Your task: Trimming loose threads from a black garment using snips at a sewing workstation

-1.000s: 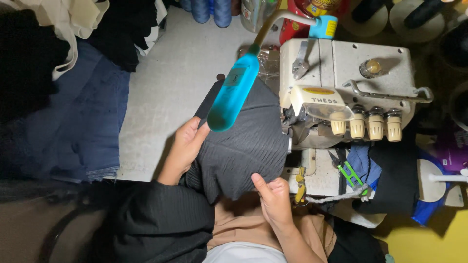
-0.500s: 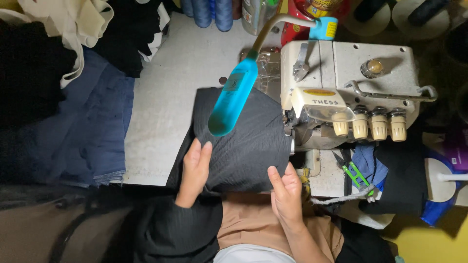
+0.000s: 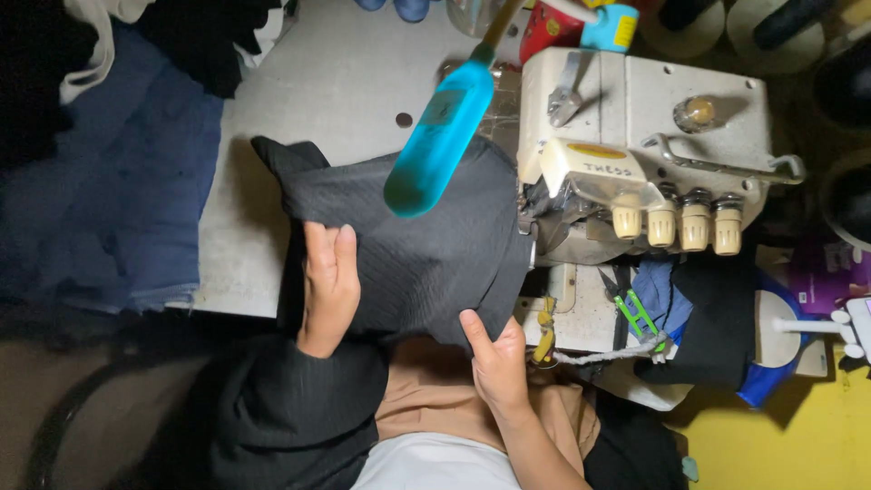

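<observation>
**Black cloth fed flat to the overlock machine**

The black ribbed fabric piece [image 3: 417,254] lay spread on the pale grey bench [image 3: 336,82], its edge against the cream overlock sewing machine [image 3: 635,136] — the left hand [image 3: 328,286] pressed flat on it, open, while the right hand [image 3: 497,358] pinched its near edge, presumably to keep it taut.

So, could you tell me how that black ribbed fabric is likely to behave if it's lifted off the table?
The black ribbed fabric would probably go floppy: it already drapes and folds over the table edge. It looks light, since the left hand lies flat on it and the right hand pinches its edge. Its ribbed surface probably resists slipping.
</observation>
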